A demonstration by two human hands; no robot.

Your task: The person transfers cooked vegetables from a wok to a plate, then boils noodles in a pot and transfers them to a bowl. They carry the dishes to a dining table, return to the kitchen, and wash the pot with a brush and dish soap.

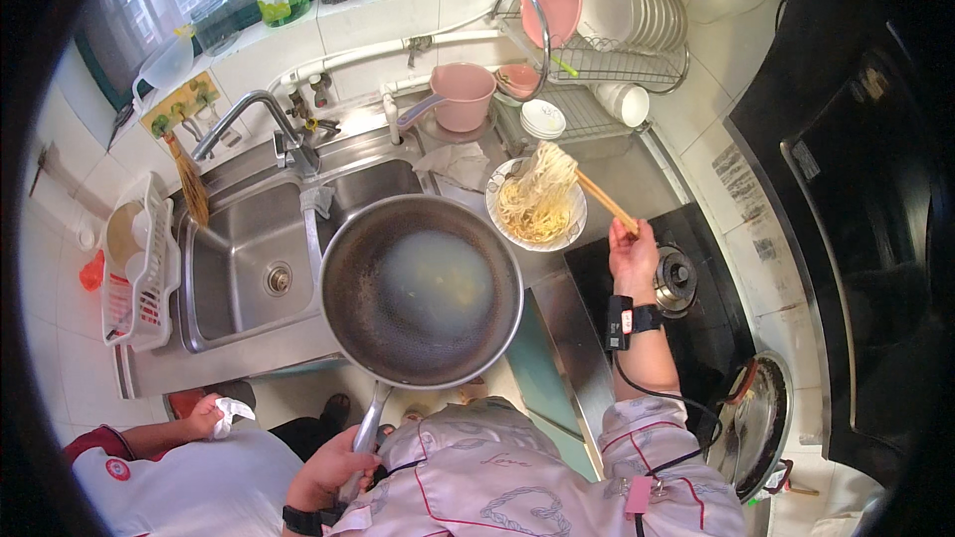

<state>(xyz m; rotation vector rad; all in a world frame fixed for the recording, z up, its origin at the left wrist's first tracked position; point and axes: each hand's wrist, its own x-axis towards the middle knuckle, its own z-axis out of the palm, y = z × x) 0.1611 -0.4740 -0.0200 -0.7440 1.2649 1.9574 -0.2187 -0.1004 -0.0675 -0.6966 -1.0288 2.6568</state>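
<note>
My left hand [328,473] grips the metal handle [367,429] of a dark frying pan [358,321], which is held in the air in front of me. Cloudy liquid [433,276] with a few pale bits pools inside the pan. Wooden chopsticks [608,200] are in my right hand [634,250], their tips at a lifted clump of noodles [553,164]. That clump hangs over a patterned white bowl [567,237], where more noodles [533,216] lie. A black band with a small device sits on my right wrist.
A double sink [246,268] with a faucet [257,101] lies left. Right stands a black gas stove [705,291], a large lid [757,425] leaning beyond it. A dish rack [619,63] and pink ladle-pot [462,101] are behind. Another person's hand [201,418] holds white tissue at left.
</note>
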